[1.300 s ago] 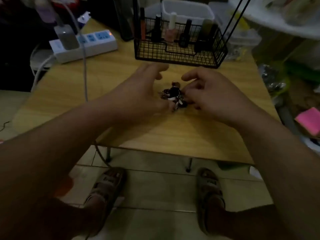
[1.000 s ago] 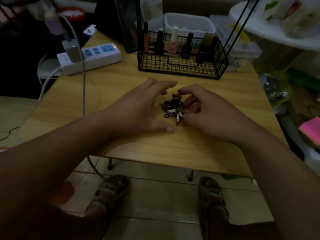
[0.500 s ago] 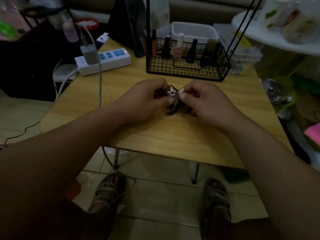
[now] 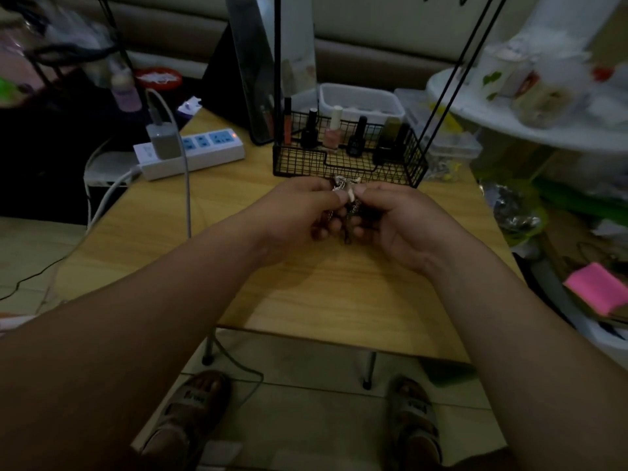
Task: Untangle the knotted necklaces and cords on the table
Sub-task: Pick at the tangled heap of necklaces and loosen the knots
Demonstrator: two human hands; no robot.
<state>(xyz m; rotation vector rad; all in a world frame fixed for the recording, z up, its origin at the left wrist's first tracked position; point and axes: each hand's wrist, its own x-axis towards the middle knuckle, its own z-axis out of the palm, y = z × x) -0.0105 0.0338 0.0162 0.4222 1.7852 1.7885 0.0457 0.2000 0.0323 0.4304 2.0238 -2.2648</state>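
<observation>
Fingers (image 4: 330, 194) of the left hand (image 4: 295, 215) and right hand (image 4: 396, 220) pinch the tangle (image 4: 341, 183) of chains and cords between them, lifted just above the table (image 4: 306, 300). It looks like one knotted clump with no strand freed, so the untangling seems barely begun.

Dim, soft focus, edges perhaps warped

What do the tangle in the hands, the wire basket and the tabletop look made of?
Tangle: likely metal chain, silvery glints and small links, plus dark cord, material unclear in dim light.
Basket: black coated metal wire, thin open grid.
Tabletop: wood or wood-look laminate, pale matte, visible grain lines.
</observation>
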